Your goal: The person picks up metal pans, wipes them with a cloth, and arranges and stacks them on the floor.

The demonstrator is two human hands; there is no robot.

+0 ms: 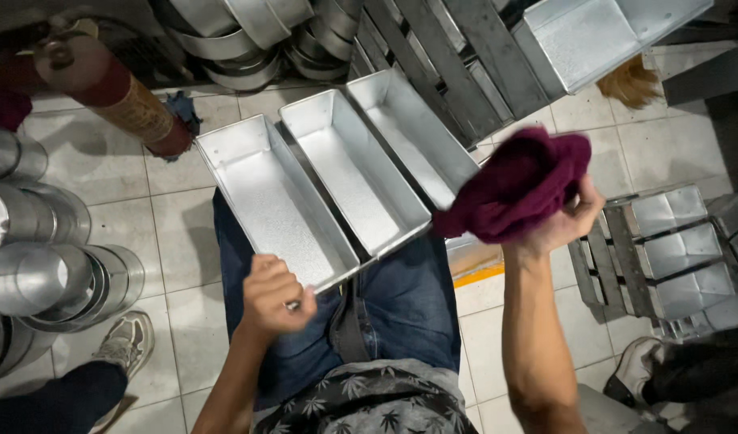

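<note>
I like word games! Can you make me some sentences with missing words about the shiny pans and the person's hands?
1. The joined set of metal pans resting on the person's lap has ____ compartments.
2. The right hand holds up a crumpled cloth whose colour is ____.
3. The left hand grips the near edge of the pan set, which lies on legs in ____ jeans.
4. The stacked pans on the left floor are ____ in shape.

Missing words: three; maroon; blue; round

Arms: bare, no sleeves seen.
Left hand [274, 293]: no glove is worn.
Right hand [563, 225]: no glove is worn.
Legs: blue jeans are worn.
Shirt: dark, with pale leaf shapes.
</note>
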